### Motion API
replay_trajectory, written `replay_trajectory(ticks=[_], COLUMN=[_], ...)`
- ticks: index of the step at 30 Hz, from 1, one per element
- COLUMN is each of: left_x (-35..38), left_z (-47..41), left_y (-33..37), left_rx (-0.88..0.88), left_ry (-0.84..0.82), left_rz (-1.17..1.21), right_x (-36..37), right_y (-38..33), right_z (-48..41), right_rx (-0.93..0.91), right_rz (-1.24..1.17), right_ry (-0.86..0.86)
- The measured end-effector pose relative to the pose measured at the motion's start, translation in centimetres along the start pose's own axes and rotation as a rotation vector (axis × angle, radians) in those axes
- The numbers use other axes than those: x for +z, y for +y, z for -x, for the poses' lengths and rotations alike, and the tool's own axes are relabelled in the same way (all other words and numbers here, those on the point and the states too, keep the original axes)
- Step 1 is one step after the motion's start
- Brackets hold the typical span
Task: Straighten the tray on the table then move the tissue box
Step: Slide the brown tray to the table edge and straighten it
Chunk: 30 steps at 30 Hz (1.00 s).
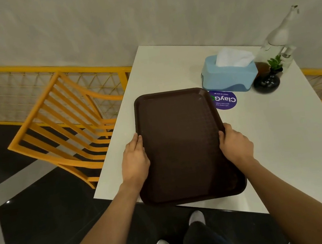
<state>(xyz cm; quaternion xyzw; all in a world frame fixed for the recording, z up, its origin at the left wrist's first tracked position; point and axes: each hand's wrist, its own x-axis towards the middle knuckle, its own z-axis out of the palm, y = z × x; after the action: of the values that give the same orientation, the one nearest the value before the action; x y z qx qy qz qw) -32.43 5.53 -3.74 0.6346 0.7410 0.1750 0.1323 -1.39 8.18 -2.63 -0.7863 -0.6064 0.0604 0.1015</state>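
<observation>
A dark brown tray (181, 143) lies on the white table (281, 136), its near end jutting over the table's front edge. My left hand (135, 160) grips its left rim and my right hand (234, 145) grips its right rim. Beyond the tray's far right corner stands a light blue tissue box (229, 76) with a white tissue sticking out of the top. The box and the tray are apart.
A purple round sticker (226, 101) sits on the table between tray and box. A small plant in a black pot (267, 82) and a glass bottle (277, 43) stand right of the box. A yellow chair (64, 124) stands left of the table, with a yellow railing behind.
</observation>
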Motion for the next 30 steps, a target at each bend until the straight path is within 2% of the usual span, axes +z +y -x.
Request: replay_trajectory(ticks=[7, 12, 19, 23, 30], left_x=[-1.2, -2.0, -2.6, -3.1, -2.9], left_z=[-3.8, -5.7, -8.3, -9.9, -11.5], left_y=[-1.6, -2.6, -4.0, -4.6, -5.4], left_rx=[0.029, 0.061, 0.103, 0.156, 0.202], left_ry=[0.017, 0.016, -0.004, -0.011, -0.168], left_rz=[0.006, -0.022, -0.050, -0.058, 0.010], right_x=[0.6, 1.3, 2.8, 3.1, 2.5], right_y=[-2.5, -3.9, -5.0, -6.1, -7.6], right_z=[-1.6, -1.8, -2.7, -3.1, -3.2], right_rx=[-0.042, -0.138, -0.040, -0.029, -0.017], right_rz=[-0.046, -0.078, -0.026, -0.040, -0.057], right_ry=[-0.013, 0.006, -0.113, -0.119, -0.135])
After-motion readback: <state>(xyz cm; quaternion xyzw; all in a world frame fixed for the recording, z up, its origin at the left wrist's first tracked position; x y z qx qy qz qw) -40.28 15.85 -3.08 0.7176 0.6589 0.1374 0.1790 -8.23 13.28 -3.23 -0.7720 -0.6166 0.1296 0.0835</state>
